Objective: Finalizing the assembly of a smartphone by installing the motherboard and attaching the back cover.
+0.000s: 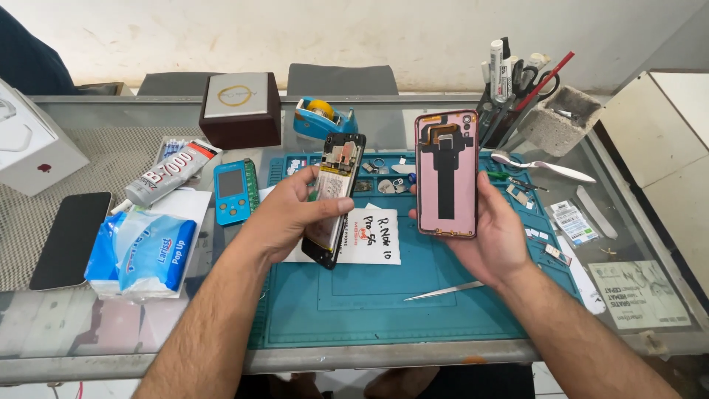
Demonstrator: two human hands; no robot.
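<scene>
At a glass-topped repair bench, a person holds a smartphone already split in two above a teal work mat (384, 295). The left hand (295, 214) is wrapped around the opened phone body (334, 198), fingers pressed along its edge, its circuit board and battery exposed. The right hand (491, 236) cups the pink back cover (446, 174) from below, inner face turned up, with a black strip down its middle. The cover is off, then; judging by the bare internals, whatever work remains inside is not finished, and the two halves are held well apart.

Under the phone body lies a white slip of paper (380, 236) with handwriting in black. On the mat's near right rests a pair of tweezers (443, 291). To the left sit a blue and white tissue pack (144, 255), a grey glue tube (170, 174) with red lettering, a small blue handheld tester (233, 192) and a dark phone lying face up (70, 240). Behind stand a brown box with a pale square lid (240, 107) and a blue tape dispenser (323, 117). On the far right, a pale green printed sheet (639, 292) lies flat on the glass.
</scene>
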